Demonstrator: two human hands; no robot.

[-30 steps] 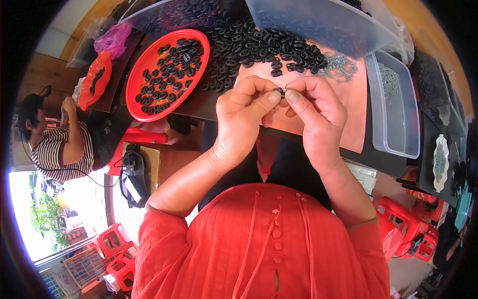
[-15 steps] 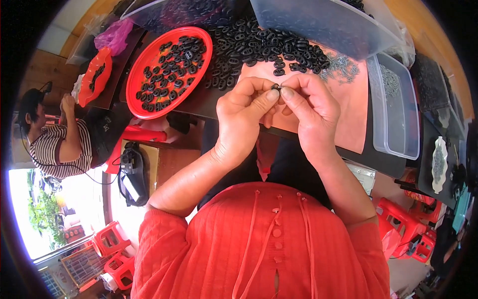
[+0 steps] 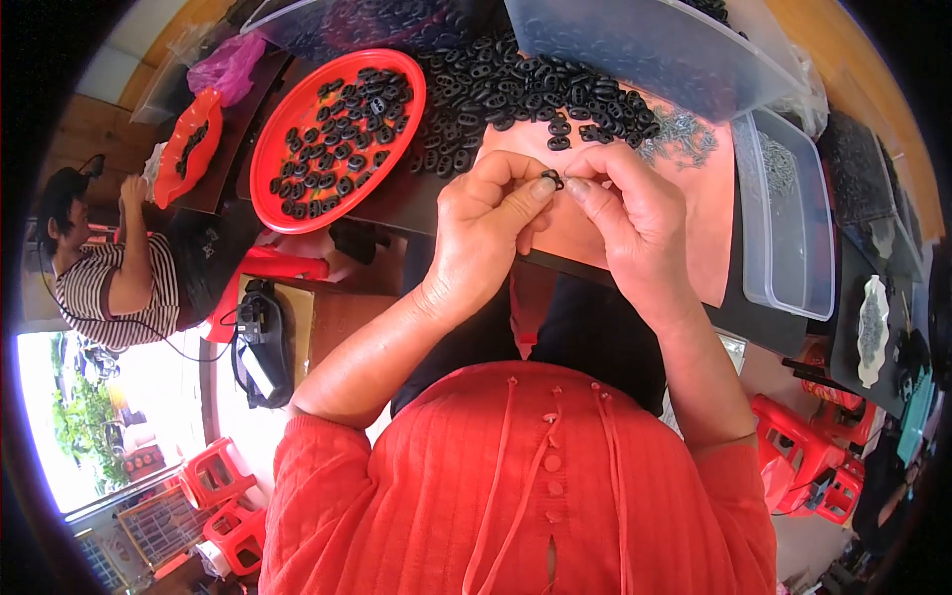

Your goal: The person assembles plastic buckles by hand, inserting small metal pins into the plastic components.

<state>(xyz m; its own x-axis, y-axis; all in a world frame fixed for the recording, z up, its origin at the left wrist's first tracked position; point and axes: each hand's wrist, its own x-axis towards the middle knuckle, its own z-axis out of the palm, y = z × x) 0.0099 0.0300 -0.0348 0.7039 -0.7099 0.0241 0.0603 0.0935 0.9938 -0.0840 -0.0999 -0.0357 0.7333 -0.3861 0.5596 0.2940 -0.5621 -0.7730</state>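
Between the thumb and fingertips of my left hand [image 3: 474, 233] is a small black plastic two-hole cord lock [image 3: 552, 180]. My right hand [image 3: 635, 223] is pinched just beside its right end; whatever those fingertips hold is too small to make out. Both hands hover over the near edge of a salmon-coloured sheet [image 3: 706, 243]. Beyond them spreads a heap of similar black cord locks [image 3: 595, 104], a few lying loose at its near side. Small grey metal pieces, probably springs [image 3: 684, 139], are scattered to the right of the heap.
A round red tray [image 3: 260, 188] with many black pieces lies left. Clear plastic bins stand at the back [image 3: 654, 59] and at right [image 3: 813, 297], the right one holding grey metal pieces. Far left sits a person in a striped shirt [image 3: 119, 288]. Red stools [image 3: 803, 456] stand at lower right.
My right fingertips have drawn slightly rightward from the cord lock, so more of it shows in my left fingers. The left hand is almost still.
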